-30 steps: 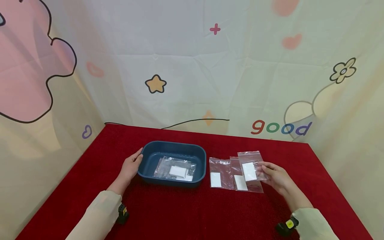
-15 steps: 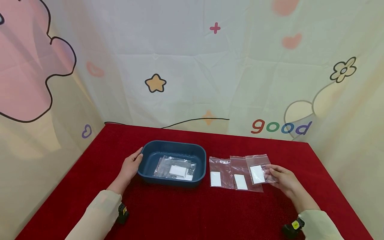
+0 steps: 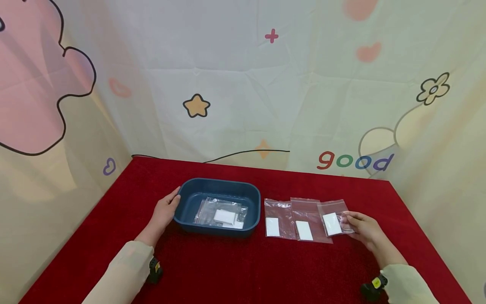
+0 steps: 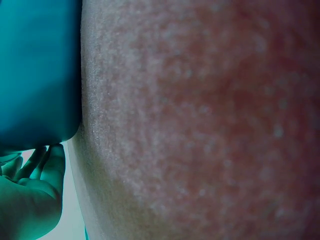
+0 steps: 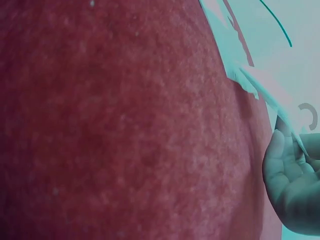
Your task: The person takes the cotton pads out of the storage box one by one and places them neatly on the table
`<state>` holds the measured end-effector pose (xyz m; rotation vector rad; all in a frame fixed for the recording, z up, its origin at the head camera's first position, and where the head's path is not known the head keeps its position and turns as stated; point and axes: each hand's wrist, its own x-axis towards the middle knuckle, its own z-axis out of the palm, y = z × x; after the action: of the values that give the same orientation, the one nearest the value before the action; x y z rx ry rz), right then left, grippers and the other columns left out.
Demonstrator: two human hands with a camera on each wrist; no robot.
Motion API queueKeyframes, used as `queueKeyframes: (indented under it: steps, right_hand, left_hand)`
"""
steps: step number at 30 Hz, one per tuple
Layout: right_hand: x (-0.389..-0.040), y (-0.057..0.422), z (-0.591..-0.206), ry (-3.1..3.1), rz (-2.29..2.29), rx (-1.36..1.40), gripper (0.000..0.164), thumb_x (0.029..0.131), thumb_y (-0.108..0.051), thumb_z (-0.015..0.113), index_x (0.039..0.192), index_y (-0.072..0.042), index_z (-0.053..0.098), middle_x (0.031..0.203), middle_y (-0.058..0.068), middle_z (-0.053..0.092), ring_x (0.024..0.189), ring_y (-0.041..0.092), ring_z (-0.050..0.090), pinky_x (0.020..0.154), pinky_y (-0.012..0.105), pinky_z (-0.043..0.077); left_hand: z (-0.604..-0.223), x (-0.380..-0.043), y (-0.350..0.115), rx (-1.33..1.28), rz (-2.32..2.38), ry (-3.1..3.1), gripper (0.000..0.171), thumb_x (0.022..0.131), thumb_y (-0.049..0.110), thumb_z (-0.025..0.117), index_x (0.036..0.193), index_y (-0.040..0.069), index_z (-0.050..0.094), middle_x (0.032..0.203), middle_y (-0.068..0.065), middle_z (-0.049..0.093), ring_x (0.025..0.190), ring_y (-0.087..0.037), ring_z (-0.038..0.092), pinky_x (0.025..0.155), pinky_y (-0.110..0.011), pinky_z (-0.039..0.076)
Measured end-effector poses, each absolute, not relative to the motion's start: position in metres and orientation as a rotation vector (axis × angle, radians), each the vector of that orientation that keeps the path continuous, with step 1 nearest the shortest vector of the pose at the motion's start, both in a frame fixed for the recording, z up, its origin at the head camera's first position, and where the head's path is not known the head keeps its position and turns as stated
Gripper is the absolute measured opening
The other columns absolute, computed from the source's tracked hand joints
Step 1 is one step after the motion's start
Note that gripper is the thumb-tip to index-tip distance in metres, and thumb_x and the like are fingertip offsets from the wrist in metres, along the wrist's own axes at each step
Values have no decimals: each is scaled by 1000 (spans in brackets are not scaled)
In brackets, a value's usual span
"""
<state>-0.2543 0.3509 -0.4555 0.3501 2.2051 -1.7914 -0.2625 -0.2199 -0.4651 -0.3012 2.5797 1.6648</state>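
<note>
My right hand pinches the right side of a clear zip-lock bag with a white rectangular piece in it. In the right wrist view, this pale bag sticks out from between thumb and fingers. To its left lie a middle bag and a left bag, each with a white piece inside; the held bag overlaps the middle one. My left hand touches the left end of the dark blue tub, fingers fairly straight against its outer wall. Inside the tub lie overlapping zip-lock bags.
A red cloth covers the table. Behind and beside it hangs a pale printed curtain. The tub stands close to the left bag, with a narrow strip of cloth between them.
The right hand has moved right and slightly toward me with its bag, uncovering more of the middle bag. The left hand and the tub have stayed put.
</note>
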Motion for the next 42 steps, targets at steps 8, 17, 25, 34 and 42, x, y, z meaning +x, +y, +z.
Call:
queueKeyframes:
  steps: [8,17,25,34,42]
  right_hand:
    - [-255,357,-457,2263,-1731,353,36,109,-20,48,133,2,62,85,-17,66,78,3,64,73,21,60]
    - [-259,362,-459,2413,-1580,348,46,107,-20,52,136,16,51,85,-13,69,76,3,65,70,20,60]
    - [-260,363,-461,2580,-1400,334,47,106,-15,54,136,21,46,105,24,69,80,8,63,68,21,60]
    - [-261,359,-463,2691,-1279,360,41,102,-11,57,130,19,53,118,37,61,84,16,59,67,24,51]
    - [-259,356,-462,2752,-1195,345,41,100,-11,60,128,19,54,113,36,62,90,26,58,66,24,49]
  left_hand:
    - [-464,-262,-221,-303,1674,2575,51,112,21,38,161,11,30,168,-21,26,158,-40,23,127,-56,28]
    - [-465,-262,-221,-302,1685,2568,51,112,22,39,161,11,31,168,-20,27,158,-40,23,126,-56,29]
    - [-464,-261,-220,-296,1683,2574,52,112,21,39,161,10,31,169,-20,26,158,-40,22,127,-56,28]
    - [-463,-261,-220,-309,1685,2567,51,112,21,39,161,11,31,169,-20,25,158,-40,22,127,-56,27]
    - [-464,-262,-220,-316,1685,2565,51,112,21,39,161,11,32,168,-20,27,158,-40,23,126,-57,29]
